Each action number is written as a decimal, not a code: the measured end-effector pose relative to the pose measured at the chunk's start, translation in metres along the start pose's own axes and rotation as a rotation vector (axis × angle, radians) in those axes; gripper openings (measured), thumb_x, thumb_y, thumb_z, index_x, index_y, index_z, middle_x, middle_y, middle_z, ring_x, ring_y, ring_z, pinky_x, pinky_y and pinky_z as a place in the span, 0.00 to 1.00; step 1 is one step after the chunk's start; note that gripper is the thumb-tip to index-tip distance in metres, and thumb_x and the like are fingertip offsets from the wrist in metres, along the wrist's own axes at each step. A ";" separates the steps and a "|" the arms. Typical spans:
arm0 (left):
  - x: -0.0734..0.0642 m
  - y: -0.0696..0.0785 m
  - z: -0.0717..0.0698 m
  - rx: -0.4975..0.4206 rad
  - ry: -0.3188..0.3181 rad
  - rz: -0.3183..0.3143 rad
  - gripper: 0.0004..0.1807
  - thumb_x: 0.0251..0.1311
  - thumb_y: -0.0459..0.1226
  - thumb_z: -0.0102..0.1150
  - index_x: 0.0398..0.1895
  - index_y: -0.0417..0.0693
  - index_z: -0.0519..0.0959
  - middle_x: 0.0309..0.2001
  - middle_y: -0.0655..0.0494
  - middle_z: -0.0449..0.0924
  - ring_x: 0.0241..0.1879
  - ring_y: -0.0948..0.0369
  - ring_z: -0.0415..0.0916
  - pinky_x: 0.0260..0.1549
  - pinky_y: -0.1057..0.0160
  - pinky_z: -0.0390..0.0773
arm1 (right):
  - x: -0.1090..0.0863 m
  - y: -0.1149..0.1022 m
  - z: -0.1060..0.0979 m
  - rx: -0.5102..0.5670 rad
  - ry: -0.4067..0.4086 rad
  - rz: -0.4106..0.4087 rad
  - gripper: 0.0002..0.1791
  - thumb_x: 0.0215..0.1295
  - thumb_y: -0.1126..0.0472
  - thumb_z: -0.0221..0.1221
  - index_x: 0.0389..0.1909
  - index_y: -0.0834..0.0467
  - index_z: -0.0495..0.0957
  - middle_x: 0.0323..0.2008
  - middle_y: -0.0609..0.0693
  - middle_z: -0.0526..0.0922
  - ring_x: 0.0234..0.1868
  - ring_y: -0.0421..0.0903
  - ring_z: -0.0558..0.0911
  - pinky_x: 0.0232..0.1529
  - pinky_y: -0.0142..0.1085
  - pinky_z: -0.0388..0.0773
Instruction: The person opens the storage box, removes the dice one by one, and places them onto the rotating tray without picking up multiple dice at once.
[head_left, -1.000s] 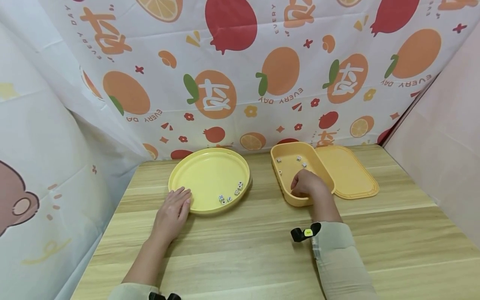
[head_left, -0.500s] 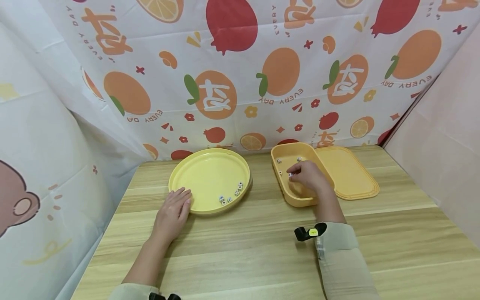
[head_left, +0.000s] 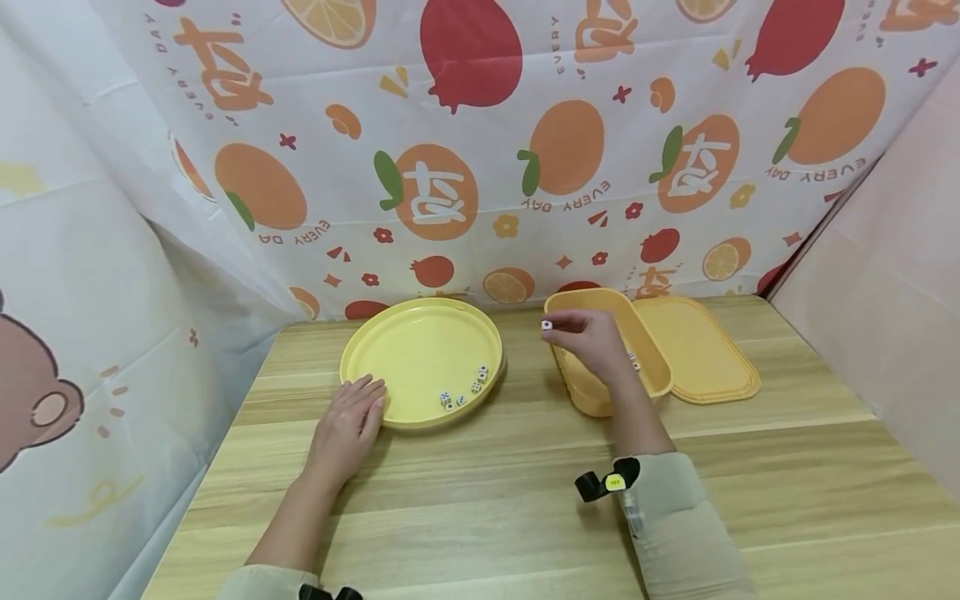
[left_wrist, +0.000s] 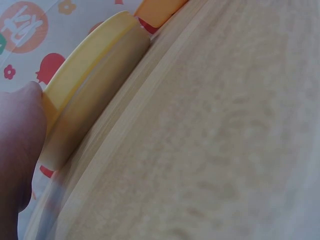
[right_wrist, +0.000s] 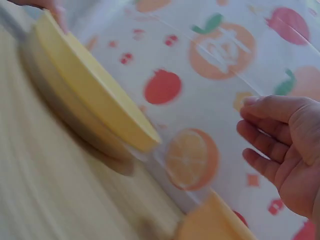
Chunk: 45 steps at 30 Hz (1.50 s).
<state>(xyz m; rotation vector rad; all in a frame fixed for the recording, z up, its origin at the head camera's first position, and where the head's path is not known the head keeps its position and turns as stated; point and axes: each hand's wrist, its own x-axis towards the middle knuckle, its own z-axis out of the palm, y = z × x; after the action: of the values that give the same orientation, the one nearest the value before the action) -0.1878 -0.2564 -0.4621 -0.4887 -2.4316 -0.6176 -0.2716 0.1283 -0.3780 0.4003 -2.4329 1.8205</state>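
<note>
My left hand [head_left: 348, 429] lies with extended fingers on the near left rim of a round yellow tray [head_left: 412, 354]. In the left wrist view, the thumb side of that hand [left_wrist: 20, 135] is against the tray's side. Several small white dice [head_left: 448, 402] sit along the tray's near right edge. Between thumb and index finger, my right hand [head_left: 596, 342] pinches a white die [head_left: 547, 325], held above the left side of an orange box [head_left: 592, 404]. More dice [head_left: 634, 362] show inside the box, partly hidden by the hand. The other right fingers are loosely bent in the right wrist view.
An orange lid [head_left: 701, 354] lies flat to the right of the box. Wood-grain tabletop [head_left: 480, 508] extends in front of the tray and box. A fruit-print cloth [head_left: 495, 242] hangs right behind the table's far edge.
My right hand has come up out of the orange box with a die between its fingertips and moved left to the box's left side. The left hand has stayed on the tray.
</note>
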 end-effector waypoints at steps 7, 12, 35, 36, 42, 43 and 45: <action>0.000 0.002 -0.003 -0.004 -0.002 0.005 0.14 0.66 0.32 0.54 0.49 0.32 0.82 0.53 0.42 0.83 0.61 0.44 0.74 0.67 0.41 0.65 | -0.004 -0.001 0.054 0.072 -0.047 -0.038 0.16 0.58 0.59 0.70 0.46 0.60 0.86 0.42 0.50 0.89 0.45 0.41 0.86 0.46 0.32 0.85; 0.000 0.001 -0.004 0.001 -0.010 0.001 0.14 0.67 0.32 0.54 0.50 0.32 0.82 0.53 0.42 0.83 0.61 0.45 0.74 0.68 0.42 0.64 | -0.012 -0.001 0.089 -0.119 -0.112 -0.083 0.14 0.58 0.57 0.69 0.45 0.53 0.87 0.45 0.46 0.88 0.52 0.43 0.84 0.55 0.42 0.83; 0.000 0.001 -0.004 0.006 -0.017 -0.010 0.14 0.67 0.33 0.54 0.49 0.33 0.82 0.53 0.42 0.83 0.61 0.45 0.74 0.69 0.42 0.64 | -0.026 0.001 0.122 -0.436 -0.326 -0.341 0.09 0.64 0.63 0.62 0.43 0.58 0.87 0.41 0.48 0.88 0.46 0.43 0.85 0.53 0.38 0.83; 0.000 0.001 -0.004 0.006 -0.016 -0.008 0.14 0.67 0.33 0.54 0.49 0.33 0.82 0.53 0.42 0.83 0.61 0.45 0.74 0.69 0.42 0.64 | -0.027 0.001 0.124 -0.449 -0.350 -0.364 0.09 0.65 0.62 0.62 0.43 0.57 0.87 0.41 0.47 0.89 0.45 0.42 0.85 0.57 0.40 0.81; 0.000 0.002 -0.004 0.006 -0.010 -0.002 0.14 0.66 0.32 0.55 0.49 0.33 0.83 0.53 0.42 0.83 0.61 0.45 0.75 0.68 0.42 0.65 | -0.029 0.000 0.130 -0.506 -0.463 -0.380 0.13 0.72 0.60 0.55 0.50 0.55 0.85 0.51 0.48 0.86 0.58 0.44 0.82 0.78 0.52 0.53; 0.000 0.002 -0.004 0.006 -0.010 -0.003 0.14 0.66 0.32 0.55 0.49 0.33 0.83 0.53 0.42 0.83 0.61 0.45 0.75 0.68 0.42 0.65 | -0.029 0.000 0.130 -0.506 -0.468 -0.359 0.14 0.72 0.60 0.55 0.52 0.55 0.84 0.53 0.49 0.85 0.61 0.44 0.80 0.78 0.51 0.50; 0.000 0.002 -0.004 0.007 -0.012 -0.006 0.14 0.67 0.32 0.54 0.49 0.33 0.83 0.53 0.42 0.83 0.61 0.45 0.74 0.68 0.41 0.65 | -0.028 -0.001 0.129 -0.505 -0.460 -0.314 0.15 0.72 0.60 0.54 0.55 0.54 0.82 0.57 0.49 0.83 0.64 0.45 0.77 0.80 0.47 0.47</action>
<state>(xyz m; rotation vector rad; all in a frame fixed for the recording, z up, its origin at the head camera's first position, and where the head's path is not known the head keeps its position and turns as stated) -0.1854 -0.2567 -0.4585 -0.4835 -2.4470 -0.6105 -0.2319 0.0098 -0.4204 1.1672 -2.7761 1.0214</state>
